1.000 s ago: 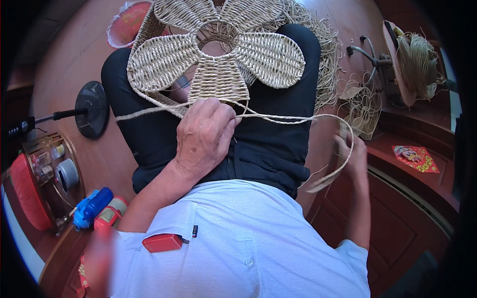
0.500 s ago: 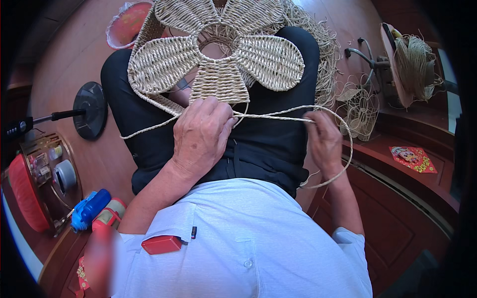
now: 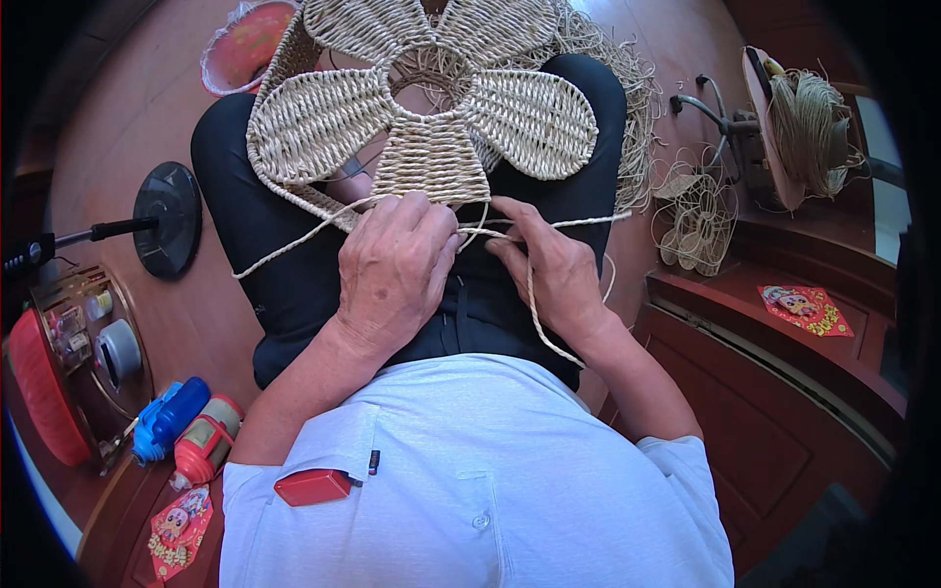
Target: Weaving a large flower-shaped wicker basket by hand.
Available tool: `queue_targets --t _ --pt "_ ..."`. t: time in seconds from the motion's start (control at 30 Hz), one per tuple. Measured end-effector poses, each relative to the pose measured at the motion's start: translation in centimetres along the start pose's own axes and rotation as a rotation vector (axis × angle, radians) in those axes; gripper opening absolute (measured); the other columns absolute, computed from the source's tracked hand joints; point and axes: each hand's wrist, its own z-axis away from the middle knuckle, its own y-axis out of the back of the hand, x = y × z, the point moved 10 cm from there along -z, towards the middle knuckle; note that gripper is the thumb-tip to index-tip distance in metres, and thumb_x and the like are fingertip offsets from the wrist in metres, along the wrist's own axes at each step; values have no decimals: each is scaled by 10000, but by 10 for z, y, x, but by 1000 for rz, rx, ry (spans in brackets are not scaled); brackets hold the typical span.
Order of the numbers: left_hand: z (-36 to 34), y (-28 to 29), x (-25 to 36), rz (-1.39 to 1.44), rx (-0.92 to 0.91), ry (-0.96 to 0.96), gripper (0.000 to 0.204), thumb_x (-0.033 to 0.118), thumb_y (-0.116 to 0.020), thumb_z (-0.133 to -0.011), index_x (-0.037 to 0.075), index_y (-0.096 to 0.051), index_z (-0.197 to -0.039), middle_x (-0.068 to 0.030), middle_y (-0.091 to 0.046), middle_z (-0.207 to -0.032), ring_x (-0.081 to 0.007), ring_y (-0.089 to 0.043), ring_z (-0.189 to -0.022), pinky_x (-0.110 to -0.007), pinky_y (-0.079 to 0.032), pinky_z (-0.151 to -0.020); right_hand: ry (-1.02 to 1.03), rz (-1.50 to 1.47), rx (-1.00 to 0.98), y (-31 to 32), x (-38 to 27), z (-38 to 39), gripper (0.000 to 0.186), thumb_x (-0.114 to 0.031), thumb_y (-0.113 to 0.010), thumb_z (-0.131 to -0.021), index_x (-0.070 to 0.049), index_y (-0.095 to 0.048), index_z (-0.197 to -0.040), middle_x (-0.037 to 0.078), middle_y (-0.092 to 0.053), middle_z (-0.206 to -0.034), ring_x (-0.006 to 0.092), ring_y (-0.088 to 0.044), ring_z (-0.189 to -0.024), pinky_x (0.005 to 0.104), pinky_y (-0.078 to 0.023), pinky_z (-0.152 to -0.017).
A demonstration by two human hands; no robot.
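Observation:
A woven straw piece (image 3: 421, 157) with wide petals round a central ring lies across my lap. My left hand (image 3: 397, 255) is closed on straw cord at the lower edge of the nearest petal. My right hand (image 3: 549, 265) is just right of it, with index finger extended and thumb curved at a cord (image 3: 534, 314), which it seems to hold. That cord hangs down over the hand, while other loose strands stretch out to either side across my dark trousers.
A heap of straw strands (image 3: 627, 137) lies beyond my right knee, near wire flower frames (image 3: 696, 220) and a cord spool (image 3: 804, 137). At left are a stand with a round base (image 3: 167, 220), a rack (image 3: 103, 363), bottles (image 3: 172, 416) and a red basin (image 3: 250, 54).
My right hand has moved from the far right leftward and up, close beside my left hand. The wide cord loop at right has shrunk. My left hand has shifted slightly left.

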Motion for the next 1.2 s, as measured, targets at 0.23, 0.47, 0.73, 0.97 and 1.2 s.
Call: queue_targets --t 0.23,0.47,0.73,0.97,1.2 --pt "3 1 0 -1 -3 -5 159 111 -833 -900 85 -679 -932 -75 -609 -908 -305 -644 -867 -447 -513 -764 -34 191 46 22 -15 8 418 -193 -835 -989 -162 -725 -1391 91 -730 -1007 342 -755 -830 446 -597 -701" --pt "2 0 0 -14 -9 -3 162 106 -833 -898 81 -677 -930 -79 -606 -905 -302 -642 -870 -449 -510 -766 4 336 8 22 1 4 149 -152 -773 -999 -130 -719 -1136 122 -735 -1023 357 -770 -846 465 -603 -706" --pt "-1 5 -3 7 17 3 157 112 -837 -897 82 -683 -910 -72 -626 -896 -294 -660 -852 -440 -518 -748 -678 886 194 273 257 113 270 -328 -775 -1028 -99 -800 -1168 147 -812 -1091 377 -793 -1030 492 -606 -889" --pt "-7 7 -10 49 -2 51 159 146 -845 -911 80 -699 -912 -68 -653 -868 -287 -696 -808 -428 -535 -707 -158 814 260 245 105 64 426 -27 -734 -968 -75 -713 -1391 192 -724 -1308 388 -730 -1175 466 -592 -1017" --pt "-14 -1 -12 46 -75 83 160 166 -847 -927 79 -713 -932 -76 -684 -876 -292 -720 -813 -426 -547 -711 295 42 75 17 -48 21 410 -31 -759 -951 -69 -750 -1359 102 -738 -1051 292 -728 -907 415 -598 -818"
